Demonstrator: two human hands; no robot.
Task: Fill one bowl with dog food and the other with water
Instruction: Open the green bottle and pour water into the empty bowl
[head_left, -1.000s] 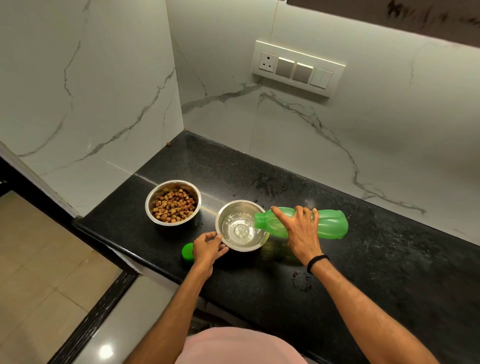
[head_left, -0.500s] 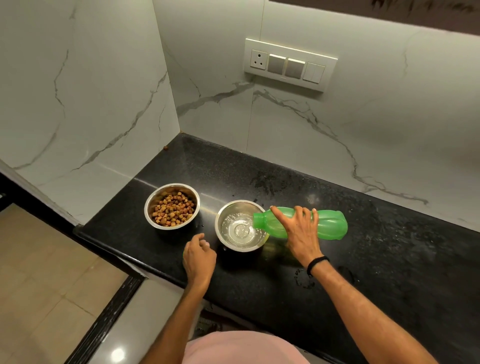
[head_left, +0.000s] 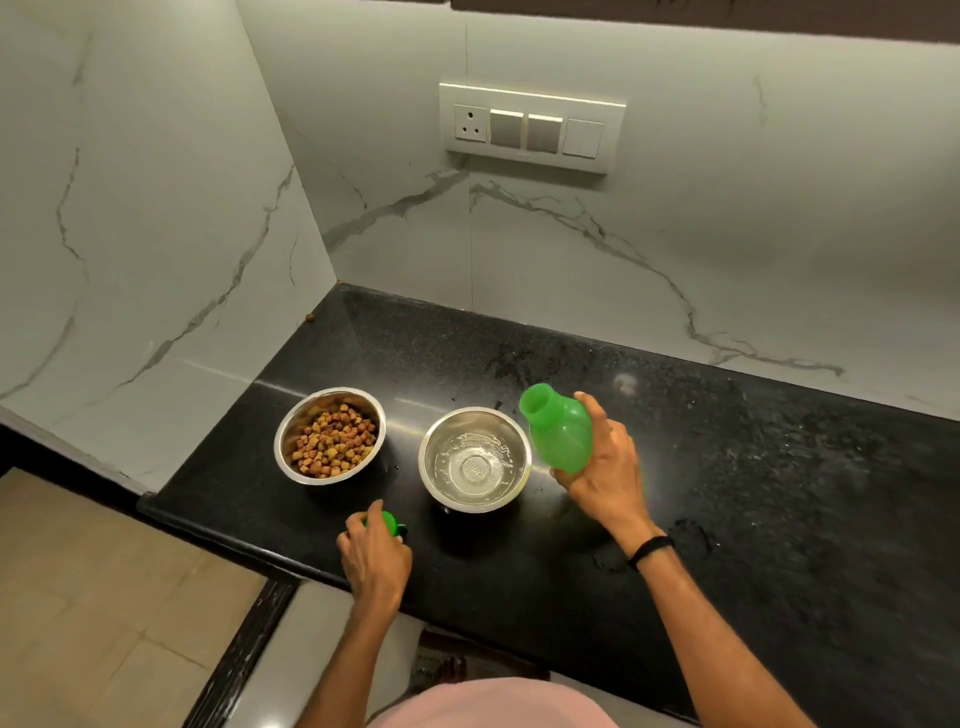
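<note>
Green plastic bottle (head_left: 563, 436) in right hand (head_left: 608, 478)'s grip; left hand (head_left: 374, 556) grips round green cap (head_left: 388, 521) at black bench (head_left: 727, 493)'s front edge: seat squarely.

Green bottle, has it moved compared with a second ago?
Yes. The green bottle, gripped by the right hand, has tilted back up: its mouth, earlier over the water bowl, now points upward just right of the bowl's rim.

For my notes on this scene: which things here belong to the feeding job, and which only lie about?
Job:
food bowl
water bowl
bottle, uncapped, held by right hand
cap, held by left hand

Lying about:
kibble, one loose piece in the counter corner
switch panel on the wall
</note>
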